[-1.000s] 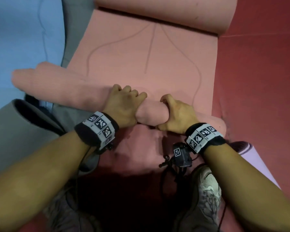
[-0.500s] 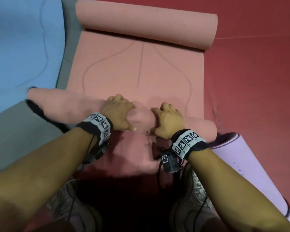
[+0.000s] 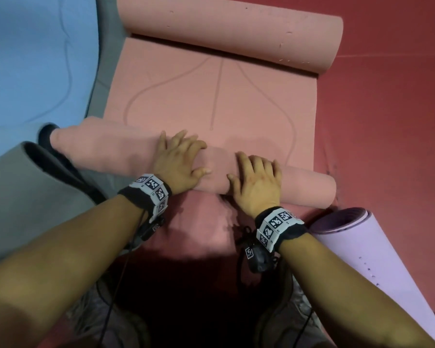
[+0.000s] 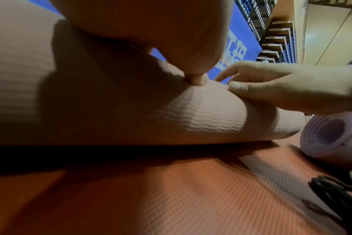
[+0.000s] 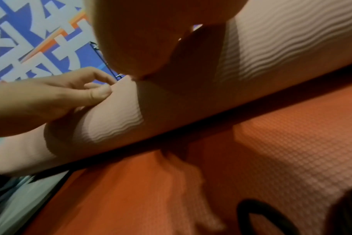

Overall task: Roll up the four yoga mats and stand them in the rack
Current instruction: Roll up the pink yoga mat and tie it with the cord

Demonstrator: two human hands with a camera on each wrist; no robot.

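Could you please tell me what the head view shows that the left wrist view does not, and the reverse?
Only the head view shows the flat blue mat, the grey mat and the pink mat's far curled end.

Only the left wrist view shows the open end of the rolled lilac mat, wavy ribbing on the pink roll and stairs beyond.

Both show the left hand and right hand pressing on the pink roll, fingers extended.

Bare forearms, banded wrists, grey shoes.
Black wristbands (image 3: 146, 194) faced with white tiles of black square-code markers; small black cameras (image 3: 258, 257) with code stickers slung beneath, thin black cables (image 3: 108, 320) trailing; worn grey laced shoes (image 3: 284, 320) below.
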